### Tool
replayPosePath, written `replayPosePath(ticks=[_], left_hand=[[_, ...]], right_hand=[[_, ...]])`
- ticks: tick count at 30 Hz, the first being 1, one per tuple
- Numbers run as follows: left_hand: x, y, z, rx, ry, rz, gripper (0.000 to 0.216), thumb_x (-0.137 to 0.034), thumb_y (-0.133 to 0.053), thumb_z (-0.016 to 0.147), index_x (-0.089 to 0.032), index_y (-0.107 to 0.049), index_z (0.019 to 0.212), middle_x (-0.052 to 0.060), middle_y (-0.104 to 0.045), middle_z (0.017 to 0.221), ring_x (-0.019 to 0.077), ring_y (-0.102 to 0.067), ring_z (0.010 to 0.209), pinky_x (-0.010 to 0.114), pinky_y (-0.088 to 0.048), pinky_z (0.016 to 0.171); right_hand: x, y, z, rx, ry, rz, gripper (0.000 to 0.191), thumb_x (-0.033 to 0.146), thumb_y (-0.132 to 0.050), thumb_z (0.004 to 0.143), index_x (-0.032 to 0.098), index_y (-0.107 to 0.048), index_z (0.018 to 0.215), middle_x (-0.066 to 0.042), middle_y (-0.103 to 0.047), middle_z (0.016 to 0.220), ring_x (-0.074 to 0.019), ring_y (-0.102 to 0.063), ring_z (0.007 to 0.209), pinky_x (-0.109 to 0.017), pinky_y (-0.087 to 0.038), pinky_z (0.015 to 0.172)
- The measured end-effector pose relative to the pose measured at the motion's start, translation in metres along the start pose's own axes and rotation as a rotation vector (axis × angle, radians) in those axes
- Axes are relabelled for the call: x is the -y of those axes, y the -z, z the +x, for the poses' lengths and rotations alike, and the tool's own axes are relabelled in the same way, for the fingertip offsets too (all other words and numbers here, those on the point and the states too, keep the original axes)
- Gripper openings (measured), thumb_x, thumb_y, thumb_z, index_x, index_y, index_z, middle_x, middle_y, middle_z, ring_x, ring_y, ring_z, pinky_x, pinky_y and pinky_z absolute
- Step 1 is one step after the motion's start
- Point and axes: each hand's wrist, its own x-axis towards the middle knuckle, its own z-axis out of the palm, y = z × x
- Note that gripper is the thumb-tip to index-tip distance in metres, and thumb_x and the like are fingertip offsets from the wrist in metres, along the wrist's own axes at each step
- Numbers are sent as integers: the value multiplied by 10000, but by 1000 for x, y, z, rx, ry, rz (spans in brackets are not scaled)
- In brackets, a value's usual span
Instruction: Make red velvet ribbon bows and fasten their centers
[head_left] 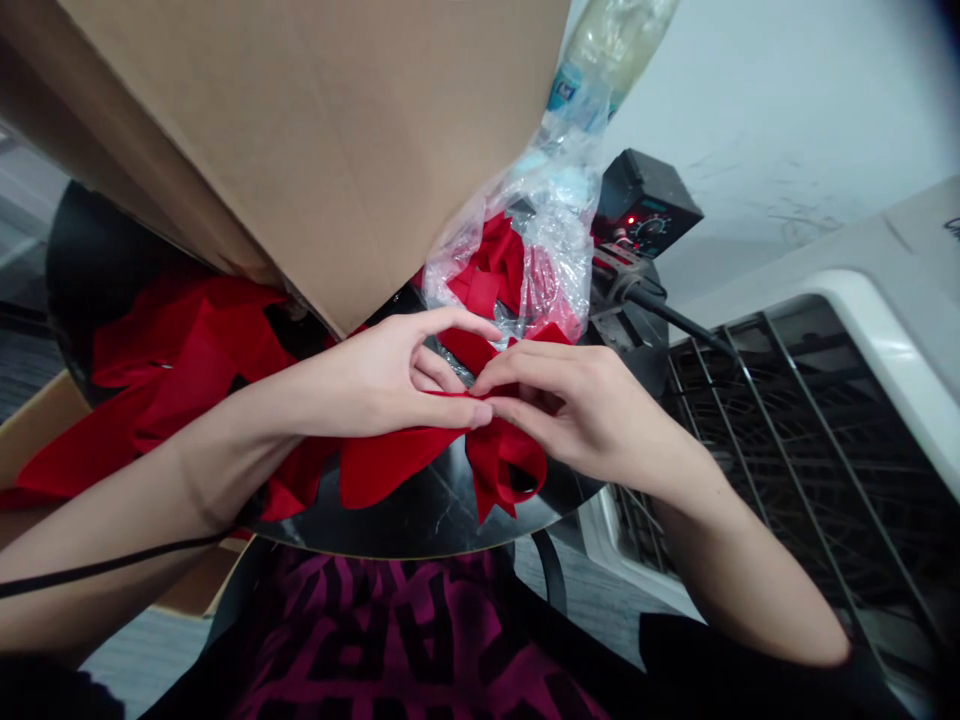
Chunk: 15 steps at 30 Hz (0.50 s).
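A red fabric bow point(397, 465) with loops and notched tails is held between both hands over the round black table point(431, 515). My left hand point(375, 375) presses its thumb along the bow's upper edge; its index finger arches above and its other fingers curl behind. From the other side, my right hand point(577, 400) pinches the middle of the bow between thumb and fingertips. The two hands meet at that spot, hiding the bow's centre. Just beyond them, a clear plastic bag point(562, 235) contains more red pieces point(487, 275).
A big cardboard box point(337, 130) looms over the table's far left side. Red fabric pieces point(202, 360) pile up by my left forearm. Behind the bag are a plastic bottle point(619, 45) and a black device point(649, 205) with a dial and red light. A white-framed rack point(862, 330) stands right.
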Motion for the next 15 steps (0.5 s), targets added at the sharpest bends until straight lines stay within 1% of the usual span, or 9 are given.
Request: replayPosePath(ticks=[2,4,6,8,10,12,13,15], left_hand=[[-1,0,0,-8,18,9,735,-282,-884,806,-256,-555,1463,71,-830,864,260,-836,843,263,-668,743],[0,0,1,-4,40,-4,719,-291,-908,781,-252,-585,1422,69,-830,840,258,-836,825,261,-666,739],[1,0,2,13,57,-44,659,-289,-912,778,-245,-620,1367,64,-826,818,243,-834,804,232,-653,717],[2,0,3,23,65,-89,625,-286,-920,767,-240,-643,1325,57,-819,796,234,-832,788,215,-640,696],[1,0,2,17,70,-133,614,-280,-923,756,-243,-654,1308,54,-820,820,234,-830,795,223,-637,701],[-1,0,2,17,92,-171,569,-286,-883,796,-255,-654,1316,62,-830,896,231,-827,817,244,-638,723],[-2,0,1,32,115,-186,541,-297,-848,831,-266,-647,1332,66,-833,939,229,-825,821,254,-638,724],[-4,0,0,78,168,-202,528,-315,-802,869,-293,-626,1366,67,-833,981,225,-818,789,261,-630,680]], right_hand=[[1,2,2,-13,6,48,99,155,-667,996,188,-744,1049,-22,-794,1012,-146,-723,892,-263,-539,824],[3,4,2,-2,-22,89,115,161,-671,998,190,-759,1065,-15,-800,995,-133,-727,858,-247,-537,797],[6,5,2,34,-73,103,150,206,-705,987,196,-762,1125,-4,-796,934,-115,-704,739,-232,-520,701],[7,5,1,63,-88,62,236,247,-757,957,207,-750,1190,8,-787,899,-98,-653,636,-228,-489,628],[7,6,-1,56,-59,-6,277,244,-782,939,215,-737,1210,3,-786,928,-101,-642,638,-236,-491,644],[6,8,-4,18,-37,-53,249,209,-755,953,217,-730,1200,-7,-782,968,-112,-657,686,-245,-510,697],[5,9,-6,-7,-40,-61,240,202,-741,960,218,-725,1199,-8,-776,969,-116,-661,700,-247,-517,713],[3,10,-11,-64,-55,-81,239,203,-727,969,225,-716,1207,-3,-763,966,-117,-660,710,-248,-524,724]])
